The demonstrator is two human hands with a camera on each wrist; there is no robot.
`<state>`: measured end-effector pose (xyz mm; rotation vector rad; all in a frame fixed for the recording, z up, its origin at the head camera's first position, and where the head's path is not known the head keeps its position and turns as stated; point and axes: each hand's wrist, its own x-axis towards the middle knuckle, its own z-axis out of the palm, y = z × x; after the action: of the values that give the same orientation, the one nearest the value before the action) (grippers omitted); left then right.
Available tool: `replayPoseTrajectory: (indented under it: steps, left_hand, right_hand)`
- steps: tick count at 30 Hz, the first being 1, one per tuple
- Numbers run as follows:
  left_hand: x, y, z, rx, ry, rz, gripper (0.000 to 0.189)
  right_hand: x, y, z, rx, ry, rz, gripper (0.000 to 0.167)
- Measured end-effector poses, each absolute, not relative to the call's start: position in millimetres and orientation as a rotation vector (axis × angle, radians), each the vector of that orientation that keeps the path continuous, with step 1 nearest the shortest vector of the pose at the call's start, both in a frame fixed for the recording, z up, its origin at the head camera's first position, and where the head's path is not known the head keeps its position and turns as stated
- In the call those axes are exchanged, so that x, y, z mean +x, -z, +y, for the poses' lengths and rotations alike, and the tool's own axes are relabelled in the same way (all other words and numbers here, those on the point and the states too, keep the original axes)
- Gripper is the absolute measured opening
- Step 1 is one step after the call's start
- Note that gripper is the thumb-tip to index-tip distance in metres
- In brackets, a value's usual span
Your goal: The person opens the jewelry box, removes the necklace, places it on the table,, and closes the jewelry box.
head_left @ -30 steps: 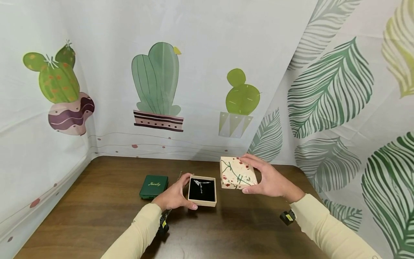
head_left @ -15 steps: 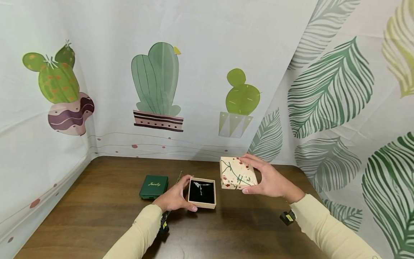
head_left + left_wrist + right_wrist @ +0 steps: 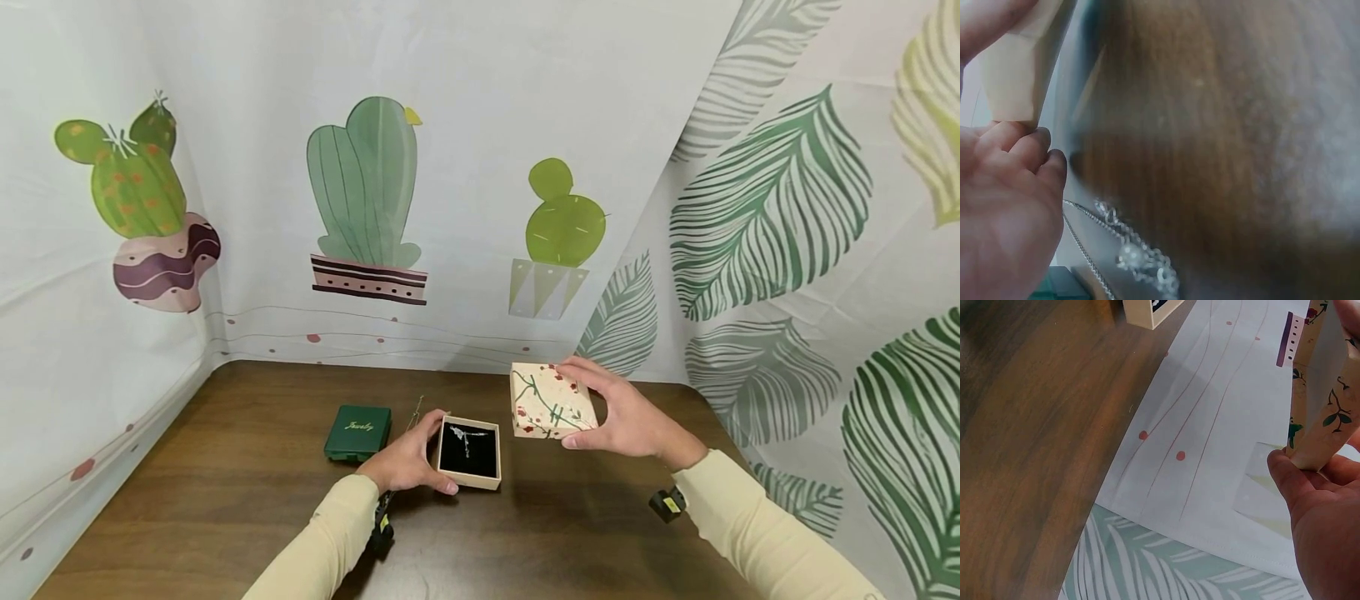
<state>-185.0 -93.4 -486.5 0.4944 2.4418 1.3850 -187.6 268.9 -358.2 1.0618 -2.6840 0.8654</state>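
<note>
My left hand [image 3: 408,460] grips a small cream gift box [image 3: 474,482] by its left side, thumb along the front and fingers at the back. Inside, a silver chain [image 3: 467,435] with a small ornament lies on a black pad [image 3: 478,463]. To the right and a little higher, my right hand [image 3: 633,414] holds the box's lid [image 3: 547,402], cream with red flowers and green stems, between thumb and fingers. The lid's hollow underside shows in the right wrist view. In the left wrist view, the box wall [image 3: 1013,78] stands between thumb and curled fingers.
A green jewelry box [image 3: 358,432] sits closed on the brown wooden table [image 3: 247,492], left of my left hand. A thin chain [image 3: 417,408] lies behind that hand. Silver chain with a bead [image 3: 1132,255] appears below the left palm. A printed curtain [image 3: 465,250] borders the table.
My left hand has lowered the open box slightly and drawn it a little nearer. My right hand and the lid have stayed in place.
</note>
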Motion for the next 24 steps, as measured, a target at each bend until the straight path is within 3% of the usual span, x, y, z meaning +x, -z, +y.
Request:
replayPoseTrajectory:
  steps: [24]
  left_hand:
    - [-183.2,486.1,-88.8,0.488,-1.207,2.581,0.116]
  right_hand:
    - [-188.2,359.7,269.0,1.057,-0.864,-2.701,0.095]
